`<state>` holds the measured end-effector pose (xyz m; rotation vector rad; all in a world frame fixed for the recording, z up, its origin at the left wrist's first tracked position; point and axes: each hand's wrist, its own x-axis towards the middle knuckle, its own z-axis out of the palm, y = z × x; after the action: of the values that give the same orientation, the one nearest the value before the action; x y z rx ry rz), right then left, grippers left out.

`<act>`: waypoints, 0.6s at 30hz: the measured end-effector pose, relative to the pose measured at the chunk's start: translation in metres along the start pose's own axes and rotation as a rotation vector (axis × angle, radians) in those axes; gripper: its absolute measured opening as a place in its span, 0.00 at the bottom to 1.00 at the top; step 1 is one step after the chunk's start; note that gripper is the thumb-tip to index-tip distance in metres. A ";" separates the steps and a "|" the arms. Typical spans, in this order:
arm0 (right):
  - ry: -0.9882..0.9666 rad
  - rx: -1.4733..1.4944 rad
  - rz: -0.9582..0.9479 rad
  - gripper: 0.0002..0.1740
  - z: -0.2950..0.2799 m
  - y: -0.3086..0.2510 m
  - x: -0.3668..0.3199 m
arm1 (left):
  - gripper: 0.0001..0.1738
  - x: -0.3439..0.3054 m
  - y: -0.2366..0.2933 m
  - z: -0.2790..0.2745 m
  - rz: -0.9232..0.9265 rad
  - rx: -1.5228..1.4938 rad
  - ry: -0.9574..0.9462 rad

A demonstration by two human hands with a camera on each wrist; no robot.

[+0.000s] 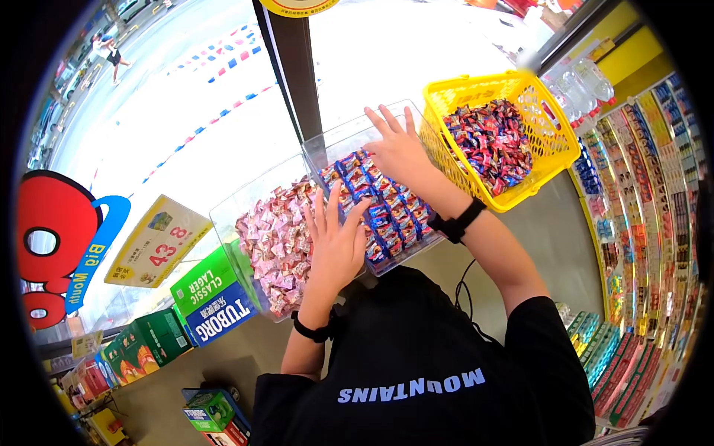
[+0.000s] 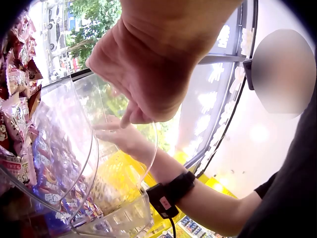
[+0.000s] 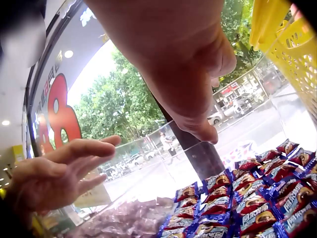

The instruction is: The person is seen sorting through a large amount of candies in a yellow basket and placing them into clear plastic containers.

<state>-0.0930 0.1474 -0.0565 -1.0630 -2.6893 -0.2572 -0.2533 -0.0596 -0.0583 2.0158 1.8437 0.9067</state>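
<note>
Two clear plastic bins stand side by side in the head view. Pink-wrapped candies (image 1: 279, 238) fill the left one in a loose heap. Blue-and-red-wrapped candies (image 1: 383, 212) lie in neat rows in the right one. My left hand (image 1: 335, 241), fingers spread and holding nothing, is over the border between the two bins. My right hand (image 1: 401, 152) reaches across the far part of the right bin with its fingers extended, nothing in its grip. In the right wrist view, that hand (image 3: 183, 74) hangs above the rows of blue packets (image 3: 252, 203).
To the right stands a yellow basket (image 1: 550, 160) holding a heap of red and dark wrapped candies (image 1: 491, 145). Shelves of packaged goods (image 1: 647, 208) line the far right. At left are a price sign (image 1: 158, 241) and a Tuborg beer box (image 1: 212, 297). A window is ahead.
</note>
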 end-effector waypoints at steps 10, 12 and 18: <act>0.144 0.174 0.114 0.20 -0.114 -0.015 -0.123 | 0.21 0.002 0.002 -0.003 0.054 0.091 0.040; 0.131 0.157 0.188 0.21 -0.122 -0.012 -0.147 | 0.18 0.001 0.006 -0.007 0.089 0.121 0.020; 0.221 0.163 0.208 0.20 -0.128 0.016 -0.178 | 0.20 0.008 0.041 -0.007 0.102 0.108 0.054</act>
<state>0.0642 0.0119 0.0170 -1.1780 -2.3399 -0.1072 -0.2251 -0.0603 -0.0272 2.1884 1.8704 0.9158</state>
